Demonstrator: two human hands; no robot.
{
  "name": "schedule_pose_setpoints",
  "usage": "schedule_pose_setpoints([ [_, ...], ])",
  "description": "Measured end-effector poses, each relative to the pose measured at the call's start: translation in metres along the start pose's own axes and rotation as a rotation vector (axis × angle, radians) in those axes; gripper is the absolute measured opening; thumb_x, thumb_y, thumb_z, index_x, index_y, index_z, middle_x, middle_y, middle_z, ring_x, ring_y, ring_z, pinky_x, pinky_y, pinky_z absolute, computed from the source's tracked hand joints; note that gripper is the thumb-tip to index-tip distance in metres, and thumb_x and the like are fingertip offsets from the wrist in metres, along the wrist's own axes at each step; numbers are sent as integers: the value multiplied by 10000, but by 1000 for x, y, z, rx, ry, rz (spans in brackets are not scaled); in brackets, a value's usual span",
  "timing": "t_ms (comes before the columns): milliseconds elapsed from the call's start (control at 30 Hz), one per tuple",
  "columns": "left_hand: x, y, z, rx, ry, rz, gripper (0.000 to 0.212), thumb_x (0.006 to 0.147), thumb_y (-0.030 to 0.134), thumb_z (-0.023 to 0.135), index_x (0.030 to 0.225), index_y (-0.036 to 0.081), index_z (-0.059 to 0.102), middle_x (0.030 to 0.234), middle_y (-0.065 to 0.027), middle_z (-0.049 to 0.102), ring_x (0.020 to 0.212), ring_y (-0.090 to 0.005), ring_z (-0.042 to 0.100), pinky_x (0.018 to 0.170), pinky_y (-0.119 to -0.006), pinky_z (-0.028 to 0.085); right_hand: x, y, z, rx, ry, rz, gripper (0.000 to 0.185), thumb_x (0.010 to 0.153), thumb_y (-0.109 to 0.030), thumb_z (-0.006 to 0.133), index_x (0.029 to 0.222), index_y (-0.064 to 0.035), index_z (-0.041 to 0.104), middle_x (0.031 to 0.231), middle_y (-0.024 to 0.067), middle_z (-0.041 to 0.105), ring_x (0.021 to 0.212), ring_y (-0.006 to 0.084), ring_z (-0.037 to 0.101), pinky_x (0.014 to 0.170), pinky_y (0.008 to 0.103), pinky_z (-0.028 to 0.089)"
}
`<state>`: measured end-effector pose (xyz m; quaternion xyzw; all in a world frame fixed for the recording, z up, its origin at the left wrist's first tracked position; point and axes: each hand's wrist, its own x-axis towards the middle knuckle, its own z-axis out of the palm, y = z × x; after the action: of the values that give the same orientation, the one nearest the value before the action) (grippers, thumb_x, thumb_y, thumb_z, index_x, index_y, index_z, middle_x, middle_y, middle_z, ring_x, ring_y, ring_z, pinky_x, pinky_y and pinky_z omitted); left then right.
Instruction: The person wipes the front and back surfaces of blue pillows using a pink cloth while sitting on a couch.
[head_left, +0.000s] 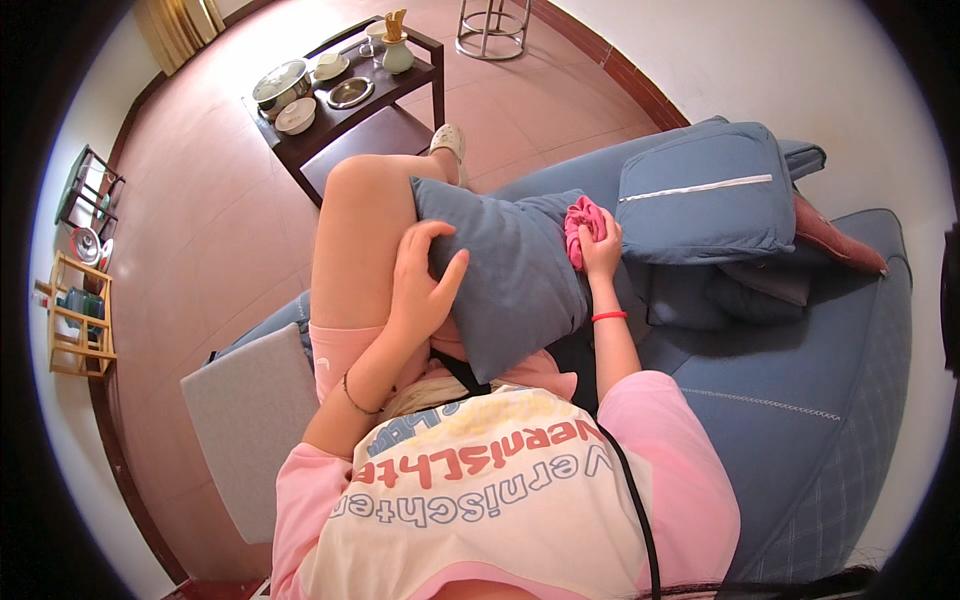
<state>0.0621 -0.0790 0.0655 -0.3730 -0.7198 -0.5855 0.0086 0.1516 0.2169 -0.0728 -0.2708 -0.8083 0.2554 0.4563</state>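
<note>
A blue-grey cushion (510, 277) lies tilted across my lap. My left hand (424, 281) is at the cushion's left edge, over my bare thigh, with its thumb and fingers spread and nothing held. At the cushion's right side, my right hand (600, 244) grips a bunched pink cloth (581, 225). Part of the cloth rests against the cushion, and its folded inside is hidden. To the right, a larger blue cushion with a white zip strip (705, 195) lies on the blue sofa (780, 390).
Ahead stands a dark wooden table (360, 116) with a lidded pot (283, 86), bowls and a pale vase (397, 56). A metal stool (491, 34) is beyond it. A grey padded panel (244, 427) is on my left. A reddish cushion (836, 236) lies at the right.
</note>
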Motion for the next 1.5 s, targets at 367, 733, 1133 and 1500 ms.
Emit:
schedule_pose_setpoints([
  [367, 27, -15, 21, -344, -187, -832, 762, 759, 438, 679, 1229, -101, 417, 1190, -174, 521, 1130, -233, 488, 950, -307, 381, -14, -21, -9, -187, -123, -126, 926, 570, -365, 797, 1339, -137, 335, 1197, 212, 410, 1083, 392, 443, 920, 458, 379],
  [733, -6, -12, 20, -292, -126, -266, 243, 876, 128, 523, 1000, -75, 571, 887, -129, 638, 834, -166, 562, 771, -294, 444, -4, -7, -2, 35, 154, 79, 569, 602, -146, 745, 1113, -22, 528, 1063, 185, 563, 1007, 355, 529, 888, 409, 418],
  [1133, 0, -36, 17, -353, -147, -576, 383, 872, 193, 523, 1129, -91, 515, 1110, -159, 589, 1037, -219, 539, 912, -302, 402, -16, -175, -36, 674, -260, -42, 544, 580, -86, 765, 1076, -28, 548, 1033, 83, 587, 986, 217, 567, 869, 317, 440],
  [1500, -7, -25, 12, -350, 59, -328, 263, 849, 114, 523, 1037, -67, 560, 936, -99, 622, 862, -165, 540, 784, -296, 434, -14, -246, -73, 804, -1210, -489, 535, 547, -157, 777, 1041, -88, 586, 1004, 138, 572, 896, 325, 565, 790, 366, 469],
])
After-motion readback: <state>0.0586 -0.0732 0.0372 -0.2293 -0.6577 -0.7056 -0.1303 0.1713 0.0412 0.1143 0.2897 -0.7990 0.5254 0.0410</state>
